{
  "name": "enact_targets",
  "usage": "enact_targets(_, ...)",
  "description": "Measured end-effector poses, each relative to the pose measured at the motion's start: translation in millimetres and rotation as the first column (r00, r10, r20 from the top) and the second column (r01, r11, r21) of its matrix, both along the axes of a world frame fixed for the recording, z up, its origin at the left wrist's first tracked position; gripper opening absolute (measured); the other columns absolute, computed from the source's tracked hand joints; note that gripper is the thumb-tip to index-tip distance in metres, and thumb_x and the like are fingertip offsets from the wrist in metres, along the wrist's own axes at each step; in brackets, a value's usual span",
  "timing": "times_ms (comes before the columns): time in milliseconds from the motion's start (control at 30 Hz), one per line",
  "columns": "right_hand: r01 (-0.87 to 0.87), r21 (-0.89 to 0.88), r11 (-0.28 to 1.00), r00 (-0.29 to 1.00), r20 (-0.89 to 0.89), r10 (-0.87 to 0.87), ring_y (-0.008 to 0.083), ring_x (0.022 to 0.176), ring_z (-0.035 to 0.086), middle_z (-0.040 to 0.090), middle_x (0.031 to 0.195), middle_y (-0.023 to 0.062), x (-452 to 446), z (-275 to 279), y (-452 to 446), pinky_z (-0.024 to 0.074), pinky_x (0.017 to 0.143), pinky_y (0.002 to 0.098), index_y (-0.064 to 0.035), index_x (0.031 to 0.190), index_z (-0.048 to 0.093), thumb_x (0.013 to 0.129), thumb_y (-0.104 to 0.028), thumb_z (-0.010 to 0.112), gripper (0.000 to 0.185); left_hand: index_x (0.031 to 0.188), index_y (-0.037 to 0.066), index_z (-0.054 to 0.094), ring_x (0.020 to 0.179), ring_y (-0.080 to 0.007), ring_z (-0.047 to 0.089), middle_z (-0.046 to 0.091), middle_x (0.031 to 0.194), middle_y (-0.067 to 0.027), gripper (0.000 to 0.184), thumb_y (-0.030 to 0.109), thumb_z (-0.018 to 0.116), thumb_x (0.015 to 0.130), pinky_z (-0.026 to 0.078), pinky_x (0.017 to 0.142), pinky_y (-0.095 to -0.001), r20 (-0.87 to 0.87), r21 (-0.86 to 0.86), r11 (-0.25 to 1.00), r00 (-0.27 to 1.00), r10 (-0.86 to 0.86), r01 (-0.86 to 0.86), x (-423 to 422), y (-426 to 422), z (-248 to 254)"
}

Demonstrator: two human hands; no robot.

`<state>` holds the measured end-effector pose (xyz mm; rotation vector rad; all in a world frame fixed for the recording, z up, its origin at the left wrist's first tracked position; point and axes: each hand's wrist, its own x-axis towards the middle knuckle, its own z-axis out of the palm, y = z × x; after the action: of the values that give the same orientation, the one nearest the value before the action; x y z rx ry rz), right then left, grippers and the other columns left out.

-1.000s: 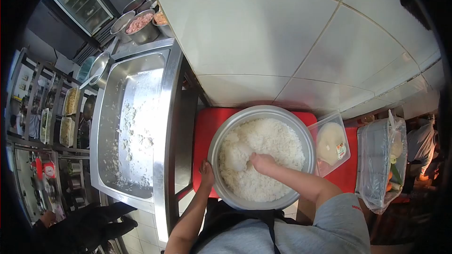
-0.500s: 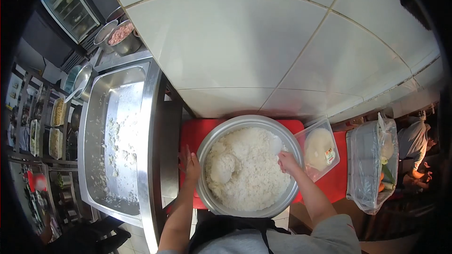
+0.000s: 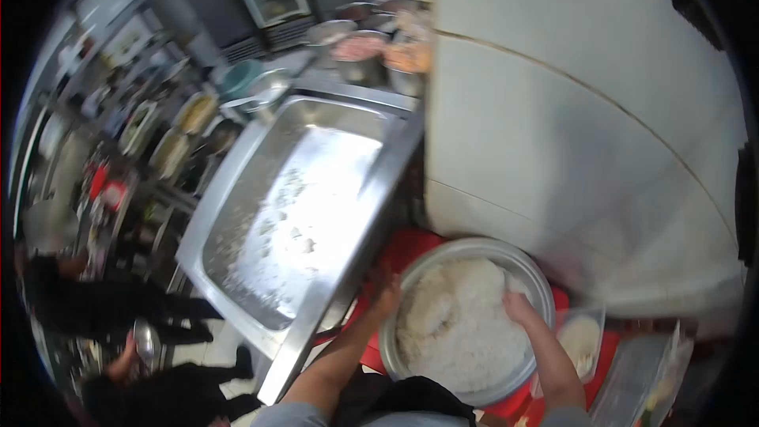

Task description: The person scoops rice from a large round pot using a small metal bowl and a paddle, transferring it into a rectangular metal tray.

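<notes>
A large round metal pot full of white cooked rice stands in front of me on a red surface. My left hand is at the pot's left rim, fingers stretched out and somewhat blurred, with nothing visible in it. Over the rice near the right rim, my right hand is closed. It seems to grip a white scoop, mostly hidden by the hand and blending into the rice. To the pot's left is a deep steel pan with rice grains scattered over its bottom.
A clear plastic container stands right of the pot, beside a grey bin. Metal pots of pinkish food are behind the pan. Two people in dark clothes are at left; one holds a metal bowl. A tiled wall rises ahead.
My view has turned left, so the pot appears lower and farther right, and the people at left have come into sight. Both hands remain at the pot.
</notes>
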<state>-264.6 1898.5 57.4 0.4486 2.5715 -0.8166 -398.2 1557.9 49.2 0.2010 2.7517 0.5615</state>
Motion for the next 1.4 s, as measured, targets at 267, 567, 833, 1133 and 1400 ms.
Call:
enact_targets(267, -0.349, 0.25, 0.903, 0.937, 0.1, 0.335, 0.0383, 0.078, 0.059, 0.059, 0.08, 0.0251, -5.0, 34.1, -87.3, 0.0469, 0.07, 0.0456, 0.0036, 0.097, 0.05, 0.08, -0.01, 0.041, 0.024, 0.139, 0.011, 0.003, 0.132, -0.0367, 0.008, 0.007, 0.143, -0.0179, 0.064, 0.043, 0.029, 0.09, 0.008, 0.102, -0.0561, 0.328, 0.079, 0.977, 0.931, 0.162, -0.198, 18.8, 13.8, 76.8)
enact_targets(567, -0.191, 0.184, 0.964, 0.973, 0.163, 0.162, 0.0381, 0.081, 0.059, 0.059, 0.08, 0.0251, 52.2, 66.4, -142.1, 0.046, 0.071, 0.0467, 0.0002, 0.094, 0.053, 0.079, -0.012, 0.044, 0.021, 0.129, 0.005, 0.038, 0.114, -0.017, 0.045, 0.051, 0.121, -0.008, 0.05, 0.04, 0.037, 0.092, 0.033, 0.096, -0.0305, 0.377, 0.909, 0.409, 0.574, -0.727, -0.079, -16.4, -89.9, 368.5)
enact_targets(833, -0.087, 0.211, 0.974, 0.976, 0.214, 0.041, 0.038, 0.082, 0.058, 0.059, 0.082, 0.025, 43.0, 70.2, -204.2, 0.0459, 0.071, 0.0464, -0.0008, 0.091, 0.057, 0.078, -0.011, 0.044, 0.021, 0.106, -0.001, 0.055, 0.109, -0.0328, 0.048, 0.052, 0.113, -0.0193, 0.031, 0.01, 0.047, 0.078, 0.038, 0.092, -0.0392, -0.47, 0.147, 0.989, 0.881, 0.056, 0.016, -320.2, -213.7, 282.4)
enact_targets(1133, -0.275, 0.182, 0.944, 0.913, 0.357, 0.197, 0.0349, 0.077, 0.059, 0.061, 0.079, 0.0188, 12.5, 87.4, -179.5, 0.0466, 0.071, 0.0427, -0.004, 0.077, 0.063, 0.073, -0.017, 0.047, 0.02, 0.129, 0.016, 0.037, 0.132, -0.0252, 0.018, 0.03, 0.138, -0.0068, 0.042, 0.017, 0.035, 0.087, 0.012, 0.102, -0.0559, -0.67, -0.394, 0.872, 0.74, -0.056, -0.291, -453.0, -259.0, 260.5)
enact_targets(1400, 0.002, 0.165, 0.986, 0.977, 0.211, -0.037, 0.0369, 0.08, 0.055, 0.058, 0.083, 0.0248, 15.2, 131.3, -205.9, 0.044, 0.072, 0.0404, 0.003, 0.096, 0.059, 0.083, -0.019, 0.045, 0.029, 0.125, 0.018, 0.039, 0.113, -0.0265, 0.041, 0.048, 0.109, -0.0078, 0.043, 0.012, 0.043, 0.083, 0.023, 0.099, -0.0522, -0.722, -0.401, 0.883, 0.678, -0.139, -0.245, -483.9, -275.6, 211.6)
